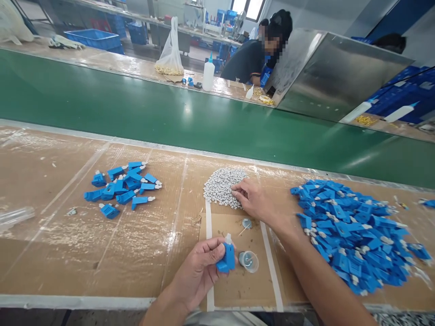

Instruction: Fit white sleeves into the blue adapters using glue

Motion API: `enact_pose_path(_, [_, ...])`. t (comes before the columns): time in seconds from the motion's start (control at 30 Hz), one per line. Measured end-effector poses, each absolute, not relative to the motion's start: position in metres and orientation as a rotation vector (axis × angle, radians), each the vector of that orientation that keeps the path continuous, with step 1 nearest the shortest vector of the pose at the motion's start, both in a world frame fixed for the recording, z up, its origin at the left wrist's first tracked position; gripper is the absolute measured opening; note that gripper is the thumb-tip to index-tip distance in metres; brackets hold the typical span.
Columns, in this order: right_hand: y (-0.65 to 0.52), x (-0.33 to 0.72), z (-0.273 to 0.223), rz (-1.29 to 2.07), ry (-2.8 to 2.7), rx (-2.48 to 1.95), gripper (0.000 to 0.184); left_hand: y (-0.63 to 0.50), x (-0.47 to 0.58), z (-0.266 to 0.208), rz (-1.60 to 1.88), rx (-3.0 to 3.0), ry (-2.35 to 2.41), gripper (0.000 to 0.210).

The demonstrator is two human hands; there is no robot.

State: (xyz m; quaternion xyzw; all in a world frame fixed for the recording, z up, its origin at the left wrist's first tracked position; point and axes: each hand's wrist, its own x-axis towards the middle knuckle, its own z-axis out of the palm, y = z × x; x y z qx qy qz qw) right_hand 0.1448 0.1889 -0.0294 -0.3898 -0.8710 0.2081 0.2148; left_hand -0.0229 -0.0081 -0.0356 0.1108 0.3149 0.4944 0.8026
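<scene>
My left hand is closed around a blue plastic part with a whitish tip pointing up, held above the cardboard near the front edge. At the right side of a pile of small grey-white pieces, my right hand has thumb and forefinger pinched together. Whatever lies between those fingertips is too small to make out. Just right of the held part stands a small clear cup with bluish contents. Behind it is a small round dish or lid with a thin stick by it.
A large heap of blue parts lies on the right, under and beyond my right forearm. On the left is a smaller group of blue parts. A green belt runs behind the table. Across it, a person leans near a metal panel.
</scene>
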Motion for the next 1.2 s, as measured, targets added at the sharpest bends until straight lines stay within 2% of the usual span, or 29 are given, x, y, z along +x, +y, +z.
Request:
enact_pose_path(0.33, [0.194,0.124,-0.026,0.716,-2.436,-0.891,0.008,-0.008,-0.021,-0.034,1.052,0.292,0.679,0.033])
enact_pose_path(0.6, [0.199,0.185,-0.004,0.707,-2.376,-1.000,0.005,-0.008,-0.022,-0.036,1.040,0.300,0.692,0.032])
enact_pose_path(0.77, [0.182,0.190,-0.003,0.836,-2.584,-0.897,0.015,-0.007,-0.020,-0.034,1.045,0.312,0.701,0.031])
enact_pose_path(0.9, [0.179,0.179,-0.007,0.877,-2.675,-0.826,0.013,-0.008,-0.020,-0.036,1.053,0.275,0.702,0.029])
enact_pose_path(1.2, [0.179,0.164,-0.004,0.787,-2.747,-0.833,0.019,-0.010,-0.021,-0.039,1.076,0.258,0.694,0.026])
